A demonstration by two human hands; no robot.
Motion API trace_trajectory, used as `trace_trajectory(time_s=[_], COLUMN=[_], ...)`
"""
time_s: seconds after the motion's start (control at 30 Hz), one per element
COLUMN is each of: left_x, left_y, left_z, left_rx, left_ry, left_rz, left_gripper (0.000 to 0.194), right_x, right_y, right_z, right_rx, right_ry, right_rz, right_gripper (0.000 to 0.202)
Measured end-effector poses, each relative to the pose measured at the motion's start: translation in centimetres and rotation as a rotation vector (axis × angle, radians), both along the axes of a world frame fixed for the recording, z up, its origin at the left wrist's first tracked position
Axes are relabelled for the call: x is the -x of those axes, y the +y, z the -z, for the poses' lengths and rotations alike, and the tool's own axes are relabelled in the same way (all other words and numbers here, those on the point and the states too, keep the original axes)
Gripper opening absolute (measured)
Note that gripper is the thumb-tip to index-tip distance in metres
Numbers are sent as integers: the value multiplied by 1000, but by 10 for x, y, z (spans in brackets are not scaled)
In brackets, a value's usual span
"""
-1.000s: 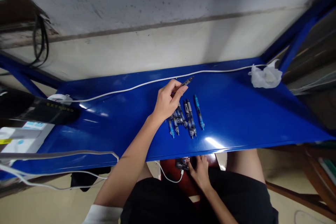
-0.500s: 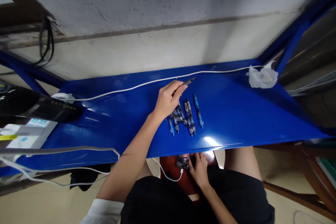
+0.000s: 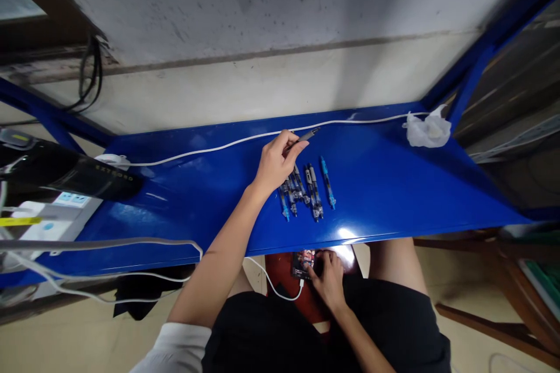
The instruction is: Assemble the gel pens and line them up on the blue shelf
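Note:
My left hand is closed in a pinch on a dark grey pen, held above the blue table with one end pointing to the upper right. Just below that hand lies a cluster of pens, partly hidden by it. Two grey clear-barrelled pens lie side by side to the right, and a light blue pen lies apart beyond them. Below the table edge, my right hand has its fingers apart, with the thumb at a lit phone lying on a reddish-brown stool seat.
A white cable runs along the back of the blue table. A crumpled white plastic bag sits at the right back. On the left are a black cylindrical object and a white box. A charging cable reaches the phone.
The view has shifted slightly. My left hand still pinches the grey pen, now turned a little. The right thumb has moved over the phone, and more of its screen shows.

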State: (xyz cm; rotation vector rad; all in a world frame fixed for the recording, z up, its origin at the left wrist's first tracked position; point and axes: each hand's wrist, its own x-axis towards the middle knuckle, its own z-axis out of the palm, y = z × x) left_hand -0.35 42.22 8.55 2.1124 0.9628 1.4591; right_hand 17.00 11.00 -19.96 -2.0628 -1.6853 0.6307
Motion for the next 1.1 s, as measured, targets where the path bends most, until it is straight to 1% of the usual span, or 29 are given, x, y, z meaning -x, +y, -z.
trace_trajectory(time_s=[0.23, 0.47, 0.57, 0.67, 0.73, 0.9, 1.1], left_x=[-1, 0, -1, -1, -1, -1, -3], left_y=[0, 1, 0, -1, -1, -1, 0], left_z=[-3, -3, -1, 0, 1, 0, -1], left_rx=[-80, -74, -32, 43, 55, 2, -77], left_ry=[42, 46, 40, 30, 43, 62, 98], left_rz=[15, 13, 12, 33, 49, 57, 21], left_gripper=[25, 25, 18, 19, 20, 22, 21], right_x=[0, 1, 1, 2, 3, 3, 2], right_y=[0, 3, 2, 2, 2, 3, 3], right_z=[0, -4, -5, -6, -7, -8, -7], right_rx=[-15, -13, -4, -6, -12, -28, -21], right_ry=[23, 48, 22, -1, -8, 7, 57], right_rz=[12, 17, 14, 9, 10, 20, 30], right_gripper=[48, 39, 41, 50, 51, 51, 50])
